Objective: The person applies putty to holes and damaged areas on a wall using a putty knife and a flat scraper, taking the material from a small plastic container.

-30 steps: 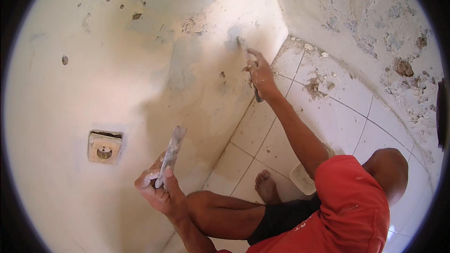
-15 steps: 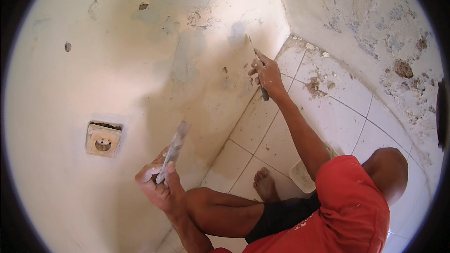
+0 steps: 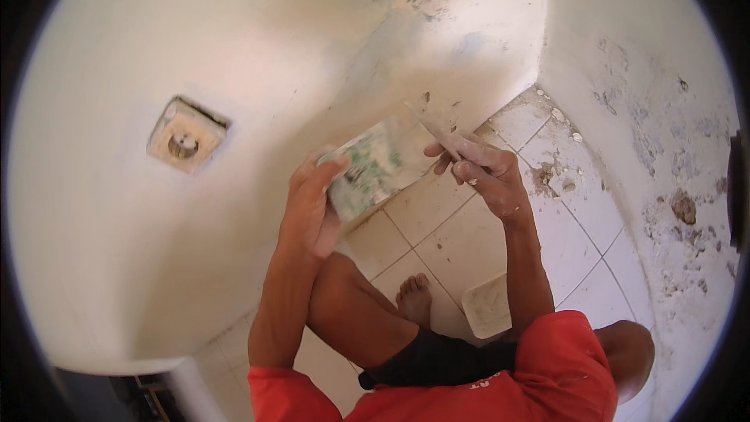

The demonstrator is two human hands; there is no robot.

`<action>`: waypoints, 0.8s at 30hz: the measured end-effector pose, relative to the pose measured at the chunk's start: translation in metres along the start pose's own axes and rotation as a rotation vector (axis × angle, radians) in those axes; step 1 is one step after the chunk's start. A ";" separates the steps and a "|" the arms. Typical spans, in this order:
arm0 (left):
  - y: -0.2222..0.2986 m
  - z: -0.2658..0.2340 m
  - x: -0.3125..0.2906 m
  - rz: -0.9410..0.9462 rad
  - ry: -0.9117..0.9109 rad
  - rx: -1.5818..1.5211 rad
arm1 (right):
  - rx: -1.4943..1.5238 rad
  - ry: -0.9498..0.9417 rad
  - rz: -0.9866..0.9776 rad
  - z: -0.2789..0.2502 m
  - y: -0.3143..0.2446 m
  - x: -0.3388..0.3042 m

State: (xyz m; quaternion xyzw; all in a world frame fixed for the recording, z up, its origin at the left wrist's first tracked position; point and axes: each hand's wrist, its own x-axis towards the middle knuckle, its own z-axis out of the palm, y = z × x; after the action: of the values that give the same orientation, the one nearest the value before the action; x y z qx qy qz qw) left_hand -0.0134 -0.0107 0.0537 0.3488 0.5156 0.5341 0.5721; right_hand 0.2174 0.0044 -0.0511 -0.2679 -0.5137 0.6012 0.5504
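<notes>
L hand (image 3: 306,202): fingers clamp smeared board (image 3: 373,164) at L edge, betw. hands. R hand (image 3: 490,176): fingers grasp thin-bladed tool (image 3: 442,139), tip by board's far corner; contact unclear. Risk: board could twist, shedding residue onto tiled floor (image 3: 437,238), b/c one-edge grip.

I'd call the flat, green-and-white rectangular board (image 3: 369,172) chalky and matt. The square white ceramic floor tiles (image 3: 437,227) look smooth; the whitish right-hand plaster wall (image 3: 621,121) is rough and pitted. The boxy beige wall socket (image 3: 187,137) looks plastic, the red shirt (image 3: 564,353) matt cloth.
</notes>
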 end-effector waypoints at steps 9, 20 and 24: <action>-0.003 -0.013 0.009 0.052 -0.144 -0.060 | -0.565 0.028 -0.280 -0.003 0.010 0.004; 0.008 -0.022 -0.017 0.374 0.037 0.128 | 0.485 0.808 0.150 -0.007 0.108 0.016; 0.013 -0.011 -0.030 0.402 0.040 0.111 | 0.686 0.795 0.089 0.022 0.089 0.013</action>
State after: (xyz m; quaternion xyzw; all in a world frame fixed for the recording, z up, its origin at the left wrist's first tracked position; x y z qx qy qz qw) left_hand -0.0243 -0.0386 0.0698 0.4649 0.4754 0.6153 0.4234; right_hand 0.1605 0.0212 -0.1217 -0.3012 -0.0270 0.6098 0.7326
